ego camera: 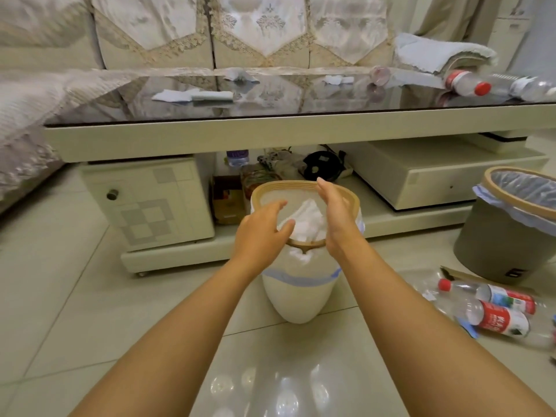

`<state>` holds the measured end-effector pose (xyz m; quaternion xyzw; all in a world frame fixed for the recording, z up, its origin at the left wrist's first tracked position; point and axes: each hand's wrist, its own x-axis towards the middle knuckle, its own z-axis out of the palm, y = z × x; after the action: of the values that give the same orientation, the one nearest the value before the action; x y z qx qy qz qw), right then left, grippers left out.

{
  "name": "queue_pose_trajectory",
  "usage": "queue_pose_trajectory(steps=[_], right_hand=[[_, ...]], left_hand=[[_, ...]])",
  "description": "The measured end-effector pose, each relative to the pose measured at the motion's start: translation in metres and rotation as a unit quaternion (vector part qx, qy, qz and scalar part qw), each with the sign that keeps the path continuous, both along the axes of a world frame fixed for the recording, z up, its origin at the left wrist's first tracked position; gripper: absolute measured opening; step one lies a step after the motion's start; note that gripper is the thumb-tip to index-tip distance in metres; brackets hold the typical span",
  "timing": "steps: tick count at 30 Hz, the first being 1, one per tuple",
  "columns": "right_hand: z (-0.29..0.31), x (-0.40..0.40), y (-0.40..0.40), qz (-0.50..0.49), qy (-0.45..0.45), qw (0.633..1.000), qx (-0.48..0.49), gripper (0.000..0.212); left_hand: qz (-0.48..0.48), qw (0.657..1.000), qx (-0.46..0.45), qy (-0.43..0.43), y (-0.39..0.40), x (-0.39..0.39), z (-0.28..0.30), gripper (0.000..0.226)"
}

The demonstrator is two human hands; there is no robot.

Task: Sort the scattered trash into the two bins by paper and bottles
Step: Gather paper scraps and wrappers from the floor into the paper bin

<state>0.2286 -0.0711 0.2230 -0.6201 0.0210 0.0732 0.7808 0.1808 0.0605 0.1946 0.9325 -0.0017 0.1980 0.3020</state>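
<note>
Both hands held over white bin (298, 296): left hand (261, 233) fingers loosely spread, right hand (335, 218) flat, nothing gripped. Crumpled paper (310, 221) seen inside. Grey bin (505, 233) at 3 o'clock, bottles (493, 311) at 4.

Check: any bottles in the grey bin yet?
No, the grey bin shows only its liner; bottles lie on the floor beside it.

Soft, even indoor light is filling the room, leaving only faint shadows. The glossy pale floor tiles (270, 383) are throwing back round white glare spots near the bottom edge. The dark glass tabletop (270, 97) is mirroring the patterned sofa behind it. The wide lens is bending straight lines outward, and the picture's edges are smearing into blur.
</note>
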Motion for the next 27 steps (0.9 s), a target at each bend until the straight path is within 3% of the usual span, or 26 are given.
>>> queue_pose_trajectory(steps=[2, 4, 7, 10, 14, 17, 22, 27], right_hand=[[-0.002, -0.005, 0.001, -0.024, -0.081, 0.995, -0.061, 0.035], [-0.005, -0.013, -0.002, -0.037, -0.176, 0.971, -0.159, 0.024], [-0.009, -0.032, -0.013, -0.059, -0.312, 0.870, -0.379, 0.016], [-0.014, -0.056, -0.029, -0.105, -0.383, 0.801, -0.447, 0.013], [-0.030, -0.101, -0.066, -0.139, -0.403, 0.798, -0.426, 0.011], [-0.062, -0.154, -0.116, -0.130, -0.386, 0.809, -0.425, 0.013], [-0.127, -0.251, -0.213, -0.096, -0.293, 0.822, -0.480, 0.020], [-0.158, -0.339, -0.294, -0.085, -0.225, 0.805, -0.542, 0.022]], left_hand=[[-0.004, 1.000, -0.013, -0.002, 0.001, -0.002, -0.002, 0.050], [-0.012, 0.999, -0.034, -0.001, -0.002, -0.006, -0.002, 0.053], [-0.028, 0.999, -0.045, -0.001, -0.010, -0.018, 0.001, 0.058], [-0.037, 0.997, -0.058, -0.033, -0.023, -0.040, 0.003, 0.052], [-0.060, 0.990, -0.122, -0.031, -0.053, -0.079, -0.010, 0.032], [-0.109, 0.982, -0.151, 0.026, -0.089, -0.116, -0.038, 0.028], [-0.216, 0.960, -0.085, 0.156, -0.164, -0.178, -0.091, 0.033], [-0.320, 0.911, -0.059, 0.253, -0.236, -0.221, -0.131, 0.044]])
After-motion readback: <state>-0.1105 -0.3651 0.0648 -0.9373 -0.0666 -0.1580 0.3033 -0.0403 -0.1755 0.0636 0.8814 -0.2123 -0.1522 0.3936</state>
